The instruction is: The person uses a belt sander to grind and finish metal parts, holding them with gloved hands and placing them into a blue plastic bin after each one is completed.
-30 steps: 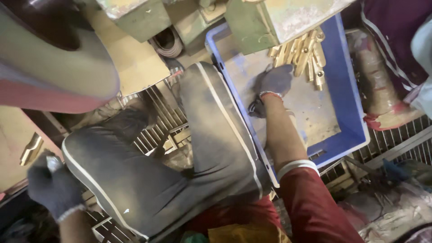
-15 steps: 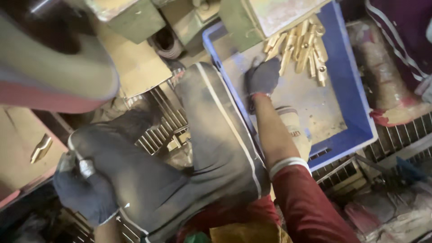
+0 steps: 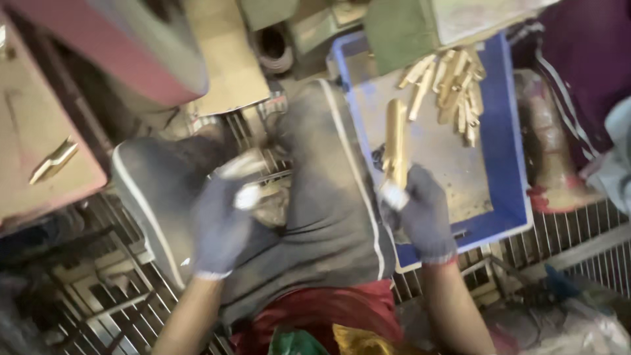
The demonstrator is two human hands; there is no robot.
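The long brass-coloured metal bar (image 3: 396, 143) is dull gold and straight-sided, standing nearly upright in the right hand (image 3: 420, 213), which wears a dark grey knit glove. Its lower end sits inside the fist, the fingers (image 3: 402, 197) wrapped and pressed tight around it, while the rest rises above the glove over the near left corner of the shallow blue plastic tray (image 3: 509, 164). At the tray's far edge lies a loose heap of short brass-coloured pieces (image 3: 453, 85); its floor is dusty grey. The left hand (image 3: 220, 223), gloved alike, hovers over the grey-trousered lap, fingers curled about something pale and blurred that I cannot make out.
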